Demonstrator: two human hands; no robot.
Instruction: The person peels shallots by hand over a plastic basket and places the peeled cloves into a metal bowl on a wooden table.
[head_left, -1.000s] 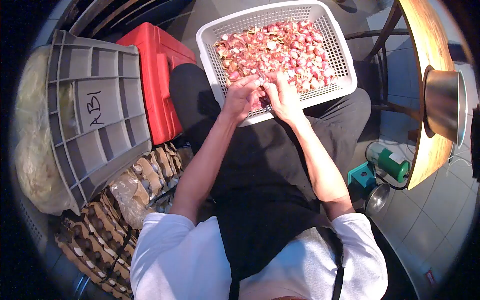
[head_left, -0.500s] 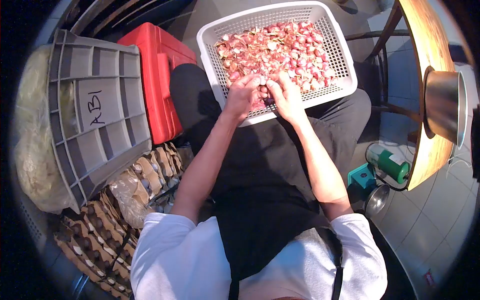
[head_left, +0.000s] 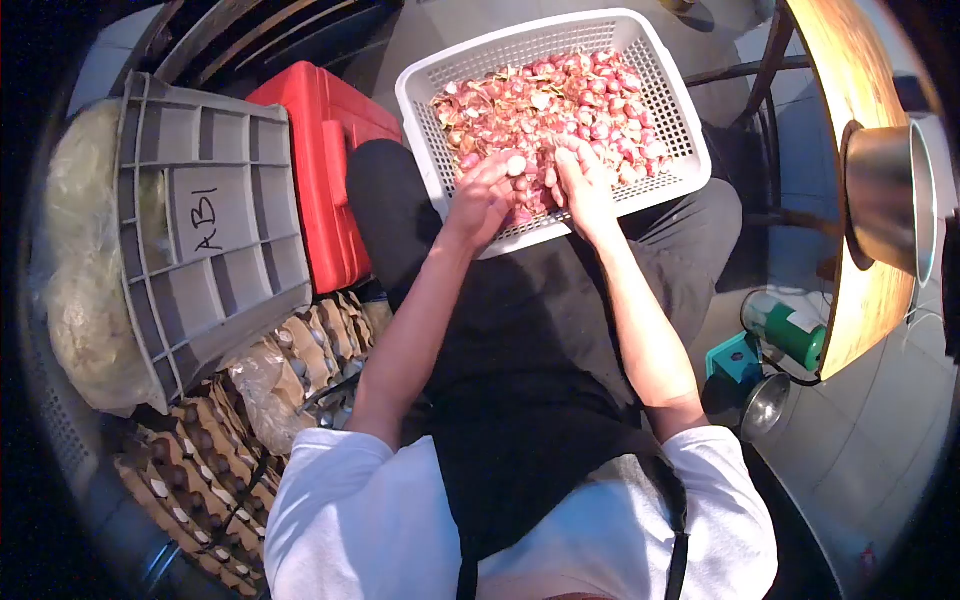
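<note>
Left hand (head_left: 480, 200), fingers curled, seems to pinch a small pale bulb (head_left: 516, 165) at its fingertips, though glare softens the outline. Right hand (head_left: 582, 185) faces it just beside, fingers bent inward; whether it grips anything, I cannot tell. Both are above the near side of a white basket (head_left: 535, 22) resting across the person's lap. In it lie the shallots (head_left: 612, 108), with loose papery skins (head_left: 490, 105) mostly toward the left.

Peeling looks to be the step in hand, one bulb at a time. The next move would call for a steady pinch from the left and a careful pull at any clinging skin from the right.

As for writing, the grey crate (head_left: 210, 130) bears dark hand-lettering that reads "ABI" or "AB1". The green cylinder (head_left: 797, 340) has a white label, too small to read. No brand is legible.
</note>
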